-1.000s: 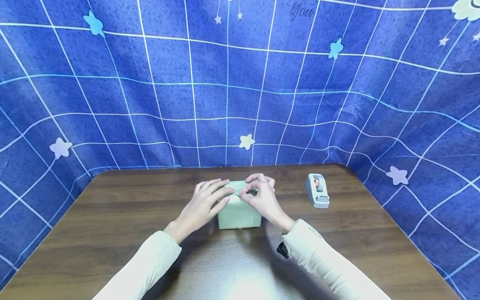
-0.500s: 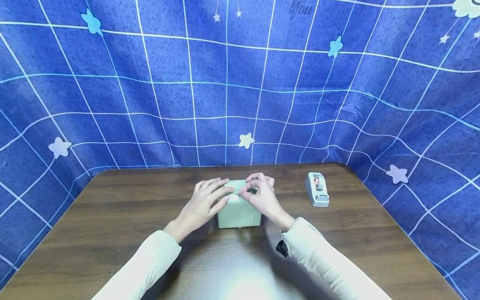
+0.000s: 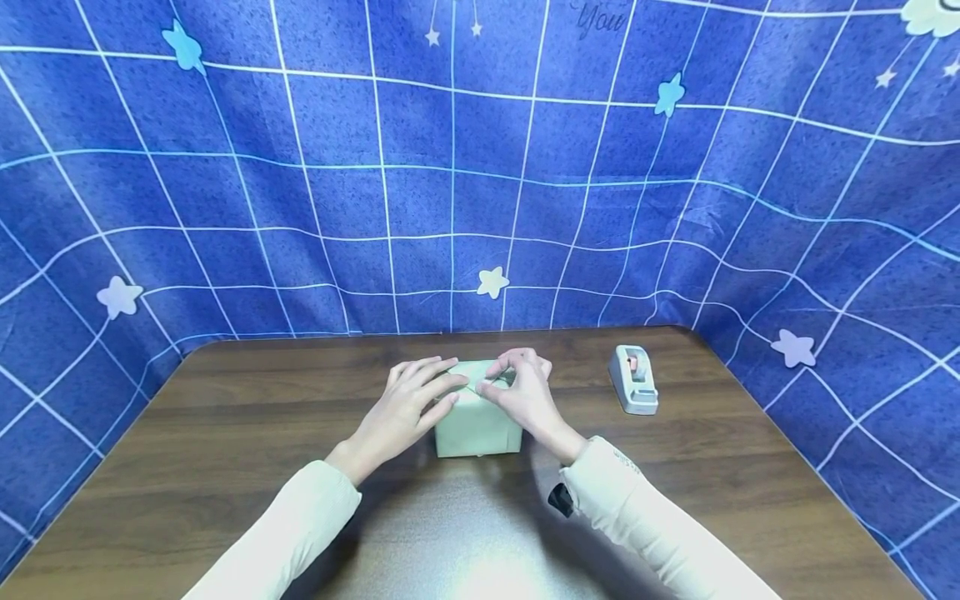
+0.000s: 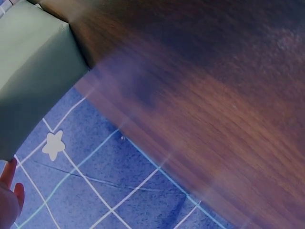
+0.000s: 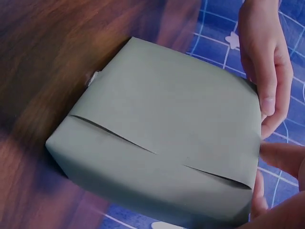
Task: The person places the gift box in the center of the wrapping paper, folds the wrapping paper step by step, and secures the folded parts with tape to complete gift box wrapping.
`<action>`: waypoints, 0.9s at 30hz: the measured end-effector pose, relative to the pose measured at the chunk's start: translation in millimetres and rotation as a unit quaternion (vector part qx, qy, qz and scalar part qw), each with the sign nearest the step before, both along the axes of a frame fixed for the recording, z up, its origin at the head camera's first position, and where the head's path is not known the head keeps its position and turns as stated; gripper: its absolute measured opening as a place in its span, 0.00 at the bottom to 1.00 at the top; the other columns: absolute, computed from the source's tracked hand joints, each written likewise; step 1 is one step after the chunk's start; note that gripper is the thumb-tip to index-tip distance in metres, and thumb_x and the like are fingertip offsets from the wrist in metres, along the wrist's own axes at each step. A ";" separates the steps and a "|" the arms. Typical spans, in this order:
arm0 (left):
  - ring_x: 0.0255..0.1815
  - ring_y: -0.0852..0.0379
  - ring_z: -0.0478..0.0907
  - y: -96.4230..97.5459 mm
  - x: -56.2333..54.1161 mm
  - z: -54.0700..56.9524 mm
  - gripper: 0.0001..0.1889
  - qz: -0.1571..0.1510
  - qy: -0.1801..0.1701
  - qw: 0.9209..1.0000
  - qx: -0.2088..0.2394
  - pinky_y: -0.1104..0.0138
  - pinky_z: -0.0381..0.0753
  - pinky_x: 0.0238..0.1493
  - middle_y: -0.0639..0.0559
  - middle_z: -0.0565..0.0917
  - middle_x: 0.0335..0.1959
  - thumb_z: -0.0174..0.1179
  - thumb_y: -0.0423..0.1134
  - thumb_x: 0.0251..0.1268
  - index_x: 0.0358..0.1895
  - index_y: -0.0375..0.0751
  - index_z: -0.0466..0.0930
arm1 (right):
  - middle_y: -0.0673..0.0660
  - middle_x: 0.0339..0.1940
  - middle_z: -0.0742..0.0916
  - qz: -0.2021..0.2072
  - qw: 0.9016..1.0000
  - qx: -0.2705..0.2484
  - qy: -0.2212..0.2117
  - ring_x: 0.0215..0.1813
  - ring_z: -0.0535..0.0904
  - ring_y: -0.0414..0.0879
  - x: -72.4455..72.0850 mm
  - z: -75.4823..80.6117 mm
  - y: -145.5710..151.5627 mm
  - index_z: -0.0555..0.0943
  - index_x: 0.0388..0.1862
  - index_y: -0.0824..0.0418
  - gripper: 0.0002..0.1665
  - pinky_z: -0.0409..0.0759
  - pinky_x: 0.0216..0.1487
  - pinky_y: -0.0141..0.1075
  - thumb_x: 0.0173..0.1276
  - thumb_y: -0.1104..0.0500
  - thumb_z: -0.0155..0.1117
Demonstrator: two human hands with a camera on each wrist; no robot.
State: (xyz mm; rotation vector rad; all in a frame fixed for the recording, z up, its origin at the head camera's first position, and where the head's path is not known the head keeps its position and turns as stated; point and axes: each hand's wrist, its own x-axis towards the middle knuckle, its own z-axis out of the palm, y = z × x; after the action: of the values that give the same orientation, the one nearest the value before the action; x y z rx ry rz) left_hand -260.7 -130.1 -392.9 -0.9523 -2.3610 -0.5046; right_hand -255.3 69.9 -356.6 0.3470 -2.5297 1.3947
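A box wrapped in pale green paper (image 3: 477, 429) stands on the table; two dark slits show along its paper fold (image 5: 162, 129) in the right wrist view. My left hand (image 3: 405, 410) rests on the box's top left edge, fingers fairly straight and spread. My right hand (image 3: 528, 396) is at the top right, thumb and forefinger bent together at the paper on top, where they seem to pinch its edge; the exact contact is too small to see. In the left wrist view the box (image 4: 33, 67) fills the upper left corner, with fingertips (image 4: 8, 174) below it.
A white tape dispenser (image 3: 634, 381) with a small roll stands to the right of the box. The brown wooden table (image 3: 247, 417) ends against a blue gridded cloth (image 3: 420, 200) at the back and sides.
My right forefinger and thumb have shifted slightly at the top of the box, with the forefinger a little farther from the thumb. My left hand and the box hold their place.
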 end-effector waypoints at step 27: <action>0.64 0.48 0.65 0.4 -0.4 -0.3 0.15 0.006 0.003 1.000 0.002 0.51 0.57 0.60 0.52 0.72 0.62 0.48 0.49 0.68 0.55 0.58 0.75 | 0.54 0.55 0.73 0.091 0.993 0.001 0.079 0.62 0.54 0.56 0.3 -13.0 14.8 0.85 0.29 0.51 0.04 0.54 0.60 0.54 0.53 0.58 0.69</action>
State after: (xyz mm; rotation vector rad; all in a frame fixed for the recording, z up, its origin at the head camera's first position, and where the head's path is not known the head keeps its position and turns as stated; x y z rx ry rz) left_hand -261.1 -129.7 -393.3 -0.9365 -2.3579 -0.5022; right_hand -255.0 84.7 -369.6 0.6767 -2.4208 1.3676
